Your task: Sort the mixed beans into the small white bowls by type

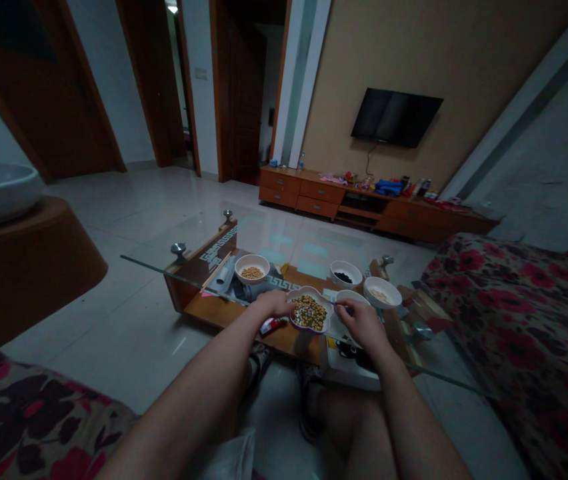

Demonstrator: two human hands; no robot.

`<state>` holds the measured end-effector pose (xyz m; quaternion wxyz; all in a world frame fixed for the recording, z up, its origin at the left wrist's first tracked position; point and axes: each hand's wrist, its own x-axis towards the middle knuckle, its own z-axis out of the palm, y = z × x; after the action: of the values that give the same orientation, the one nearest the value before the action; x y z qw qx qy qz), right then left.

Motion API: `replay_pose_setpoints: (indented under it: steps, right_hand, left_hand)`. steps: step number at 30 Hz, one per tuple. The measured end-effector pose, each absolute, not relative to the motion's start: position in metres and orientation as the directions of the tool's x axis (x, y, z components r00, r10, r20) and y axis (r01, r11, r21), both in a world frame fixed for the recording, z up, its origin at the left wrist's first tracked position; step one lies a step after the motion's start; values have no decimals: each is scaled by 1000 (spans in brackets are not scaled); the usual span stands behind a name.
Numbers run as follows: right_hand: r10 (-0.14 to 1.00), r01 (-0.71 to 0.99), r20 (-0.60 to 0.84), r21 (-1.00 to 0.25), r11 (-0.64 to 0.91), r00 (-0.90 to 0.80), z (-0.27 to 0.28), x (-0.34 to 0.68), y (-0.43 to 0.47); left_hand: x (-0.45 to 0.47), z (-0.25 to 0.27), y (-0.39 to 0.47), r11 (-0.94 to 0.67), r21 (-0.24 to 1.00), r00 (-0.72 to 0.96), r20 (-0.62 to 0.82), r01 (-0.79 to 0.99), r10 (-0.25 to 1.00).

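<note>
A purple-rimmed bowl (309,313) of mixed yellow and dark beans sits on the glass table (174,272) in front of me. My left hand (275,303) rests against the bowl's left rim, steadying it. To the bowl's right, my right hand (361,321) pinches a thin tool (337,304) whose tip points at the beans. Three white bowls stand around it: one with yellow beans (252,267) at the back left, one with black beans (345,274) behind, one with pale grains (382,292) at the right. A further white bowl (351,297) is partly hidden by my right hand.
A floral sofa (524,333) runs along the right, another cushion (29,420) at the lower left. A low wooden cabinet (364,207) with a wall television (395,117) stands across the tiled floor. A round wooden stand (24,267) with a basin is at the left.
</note>
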<state>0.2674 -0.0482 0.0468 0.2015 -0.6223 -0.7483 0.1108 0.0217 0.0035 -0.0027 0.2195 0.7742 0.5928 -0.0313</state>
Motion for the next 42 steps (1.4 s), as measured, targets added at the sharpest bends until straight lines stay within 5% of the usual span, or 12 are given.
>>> replay_pose_setpoints:
  steps: [16, 19, 26, 42]
  right_hand:
    - [949, 925, 116, -285, -250, 292, 59, 272, -55]
    - [961, 931, 124, -307, -199, 246, 57, 270, -54]
    - [976, 878, 139, -428, 214, -170, 42, 259, -49]
    - [979, 948, -12, -251, 194, -203, 33, 239, -47]
  left_hand:
    - [23, 4, -1, -193, 293, 286, -319, 936, 903]
    - [23, 4, 0, -190, 294, 284, -322, 937, 903]
    - [22, -1, 2, -198, 312, 295, -303, 929, 906]
    - [23, 4, -1, -217, 302, 309, -303, 928, 901]
